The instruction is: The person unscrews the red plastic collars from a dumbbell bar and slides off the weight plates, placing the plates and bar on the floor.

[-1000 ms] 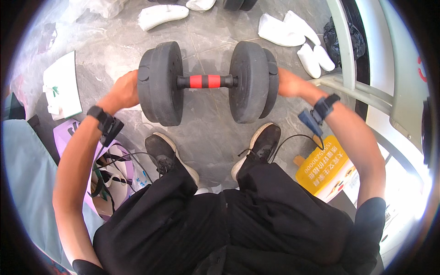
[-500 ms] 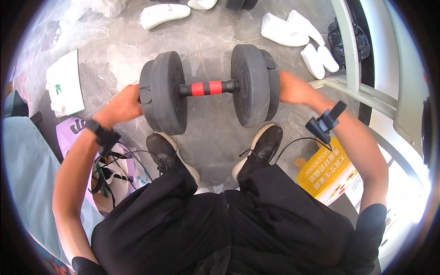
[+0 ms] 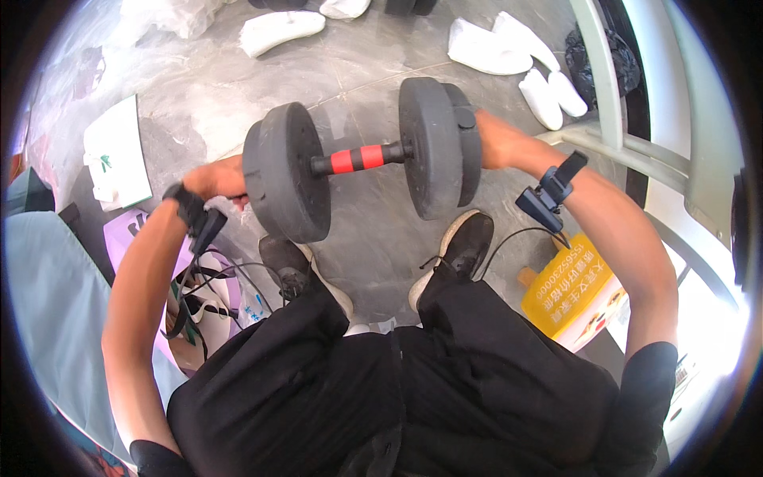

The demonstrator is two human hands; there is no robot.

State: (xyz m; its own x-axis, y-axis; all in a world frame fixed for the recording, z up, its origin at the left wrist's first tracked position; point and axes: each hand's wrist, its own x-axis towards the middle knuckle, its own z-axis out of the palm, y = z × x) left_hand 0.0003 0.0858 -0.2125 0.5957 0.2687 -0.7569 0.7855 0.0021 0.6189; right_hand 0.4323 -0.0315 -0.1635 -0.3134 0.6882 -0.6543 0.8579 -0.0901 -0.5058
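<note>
Gray dumbbell [image 3: 362, 158], prob heavy/stiff; grab handle [image 3: 356, 159] at its middle imo. L hand [image 3: 220, 177], R hand [image 3: 500, 144] at its ends; can't tell grip.

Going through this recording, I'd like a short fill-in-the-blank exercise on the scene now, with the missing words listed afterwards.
1. The dark grey, round-plated dumbbell has a central grip coloured black and ____.
2. The person's bare left hand is at its left end, and the bare right hand is at its ____ end.
3. The lilac bag lies on the person's ____ side.
4. The black, pale-soled shoes are on the person's ____.

Missing words: red; right; left; feet.
</note>
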